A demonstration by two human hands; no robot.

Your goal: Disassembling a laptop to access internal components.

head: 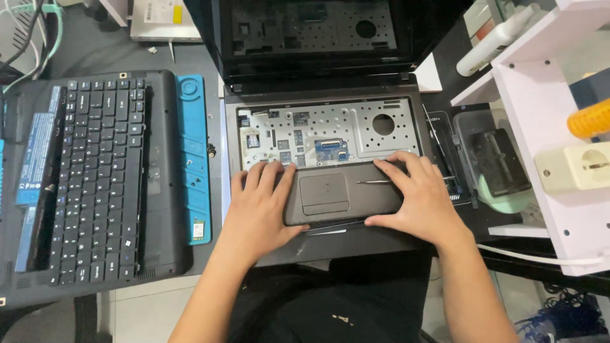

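Note:
An open grey laptop (254, 100) lies in front of me with its keyboard taken out, baring a perforated metal plate (356, 127) and a small blue connector (332, 150). My left hand (257, 206) lies flat on the palm rest, left of the touchpad (324, 192), thumb at the front edge. My right hand (416, 197) presses the palm rest on the right, fingers spread, thumb hooked at the front edge. A thin metal tool (375, 182) lies on the palm rest between my hands. Neither hand holds a loose object.
A removed black keyboard (98, 178) lies on another dark laptop base (159, 190) at left, beside a blue strip (194, 159) and a battery (35, 165). A white shelf (546, 121) with a socket adapter (575, 166) stands at right. A white spray bottle (495, 38) is behind.

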